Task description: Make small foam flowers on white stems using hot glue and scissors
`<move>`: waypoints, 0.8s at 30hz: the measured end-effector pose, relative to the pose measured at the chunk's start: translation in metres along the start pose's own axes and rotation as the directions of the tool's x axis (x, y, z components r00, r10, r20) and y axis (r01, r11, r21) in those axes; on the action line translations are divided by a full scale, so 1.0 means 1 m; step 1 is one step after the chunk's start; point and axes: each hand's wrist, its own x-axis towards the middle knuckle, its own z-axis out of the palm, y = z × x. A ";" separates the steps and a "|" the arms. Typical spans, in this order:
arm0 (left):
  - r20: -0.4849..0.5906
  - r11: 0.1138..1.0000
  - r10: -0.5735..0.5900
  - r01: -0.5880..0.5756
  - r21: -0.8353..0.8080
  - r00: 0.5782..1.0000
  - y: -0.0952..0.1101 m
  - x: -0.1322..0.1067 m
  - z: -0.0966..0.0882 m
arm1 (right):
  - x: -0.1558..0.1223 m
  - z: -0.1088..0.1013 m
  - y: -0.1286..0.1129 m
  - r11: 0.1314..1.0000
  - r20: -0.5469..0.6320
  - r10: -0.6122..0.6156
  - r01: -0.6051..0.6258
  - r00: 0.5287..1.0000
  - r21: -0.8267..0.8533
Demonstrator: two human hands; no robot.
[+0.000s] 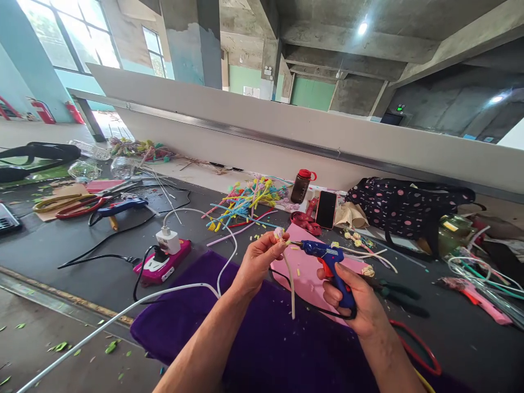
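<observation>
My right hand (347, 292) is wrapped round the handle of a blue glue gun (325, 252), fingers at its orange trigger. Its nozzle points left and reaches close to a small pale flower (279, 233); whether they touch I cannot tell. My left hand (262, 259) pinches this flower between thumb and fingers. A cream stem (291, 284) hangs down from the pinch. Below both hands lie a pink sheet (305, 273) with small scraps on it and a dark purple cloth (262, 338).
Several coloured stems (249, 202) are heaped beyond my hands. A magenta power strip (164, 265) with a white charger (167, 240) stands left, trailing cables. Behind are a red-capped bottle (301, 185), a phone (326, 210) and a patterned bag (409, 210). Dark-handled pliers (397, 292) lie right.
</observation>
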 end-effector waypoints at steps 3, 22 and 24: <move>-0.010 1.000 -0.012 0.012 0.020 1.000 0.001 0.001 0.001 | -0.001 0.003 -0.001 1.000 0.006 0.019 -0.019 1.000 0.024; -0.042 0.980 0.084 -0.075 0.186 0.996 -0.004 -0.001 0.003 | 0.001 0.001 0.002 0.993 0.069 0.080 -0.085 0.994 0.080; -0.044 0.982 0.075 -0.066 0.175 0.996 -0.004 -0.001 0.002 | 0.002 0.001 0.002 0.993 0.056 0.068 -0.073 0.996 0.088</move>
